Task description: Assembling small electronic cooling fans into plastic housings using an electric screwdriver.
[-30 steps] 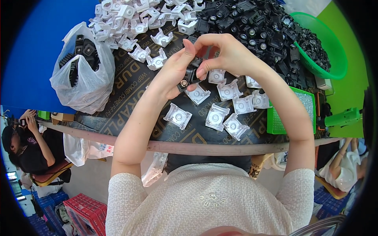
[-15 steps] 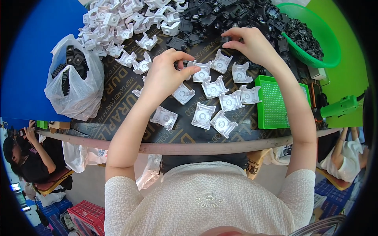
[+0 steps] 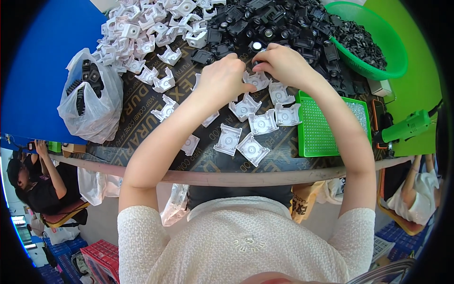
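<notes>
My left hand (image 3: 224, 78) is over the spread white plastic parts, knuckles up and fingers curled down; whatever they grip is hidden. Just right of it, my right hand (image 3: 286, 66) pinches a small black part (image 3: 256, 62) between thumb and forefinger, only partly visible. Beneath and around both hands lie several bracket-like white plastic parts with a round recess, such as a white part (image 3: 228, 139) near the front edge. Another white part (image 3: 257, 80) sits right below my fingertips.
Behind are a heap of white parts (image 3: 137, 31) and a heap of black parts (image 3: 283, 23). At right stand a green basket (image 3: 399, 52) of black pieces, a green tray (image 3: 321, 152) and a green power tool (image 3: 406, 127). A plastic bag (image 3: 101, 118) of black parts lies left.
My right hand has moved left and nearer, from the black heap toward my left hand. My left hand has shifted right, its fingers now turned down out of sight.
</notes>
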The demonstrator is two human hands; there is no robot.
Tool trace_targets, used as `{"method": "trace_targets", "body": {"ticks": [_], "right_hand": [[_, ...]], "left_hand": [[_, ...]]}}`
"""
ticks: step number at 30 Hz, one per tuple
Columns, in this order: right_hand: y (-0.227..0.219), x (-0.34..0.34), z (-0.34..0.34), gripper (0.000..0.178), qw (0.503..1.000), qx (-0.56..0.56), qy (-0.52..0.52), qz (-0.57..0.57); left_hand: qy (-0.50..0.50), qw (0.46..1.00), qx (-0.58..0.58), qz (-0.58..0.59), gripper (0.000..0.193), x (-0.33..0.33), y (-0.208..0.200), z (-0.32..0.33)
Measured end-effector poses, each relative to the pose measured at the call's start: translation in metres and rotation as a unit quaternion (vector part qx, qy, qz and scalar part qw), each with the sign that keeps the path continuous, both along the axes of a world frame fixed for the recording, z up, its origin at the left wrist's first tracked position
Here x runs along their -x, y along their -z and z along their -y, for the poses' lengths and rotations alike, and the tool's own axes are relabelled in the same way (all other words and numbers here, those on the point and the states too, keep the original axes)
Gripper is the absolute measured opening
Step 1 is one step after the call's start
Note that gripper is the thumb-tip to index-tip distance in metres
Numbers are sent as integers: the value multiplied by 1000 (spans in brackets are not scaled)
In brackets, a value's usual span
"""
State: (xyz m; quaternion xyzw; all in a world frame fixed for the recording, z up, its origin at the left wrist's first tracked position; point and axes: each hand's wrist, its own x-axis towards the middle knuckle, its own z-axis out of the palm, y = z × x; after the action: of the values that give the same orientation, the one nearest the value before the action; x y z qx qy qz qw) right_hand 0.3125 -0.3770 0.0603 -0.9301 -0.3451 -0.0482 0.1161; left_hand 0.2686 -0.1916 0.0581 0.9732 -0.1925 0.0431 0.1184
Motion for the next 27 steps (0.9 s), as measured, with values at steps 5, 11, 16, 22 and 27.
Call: {"method": "trace_targets", "body": {"ticks": [5,11,16,22,27], "right_hand": [[-3,-7,2,30,999,-21,0,-27],[-9,-11,-13,30,998,42,-19,-38],[-11,-18,-15,30,995,64,-21,-79],[-8,-27,-11,28,988,44,-51,-142],[-16,-17,-15,28,987,38,-39,-153]], "left_hand": [[25,999,11,-46,43,-9,-8,-2],[49,997,-13,-65,40,-16,-11,-5],[77,997,6,-25,42,-18,-1,-13],[114,993,25,-22,42,-17,2,-17],[121,992,20,-39,42,-15,-3,-18]]}}
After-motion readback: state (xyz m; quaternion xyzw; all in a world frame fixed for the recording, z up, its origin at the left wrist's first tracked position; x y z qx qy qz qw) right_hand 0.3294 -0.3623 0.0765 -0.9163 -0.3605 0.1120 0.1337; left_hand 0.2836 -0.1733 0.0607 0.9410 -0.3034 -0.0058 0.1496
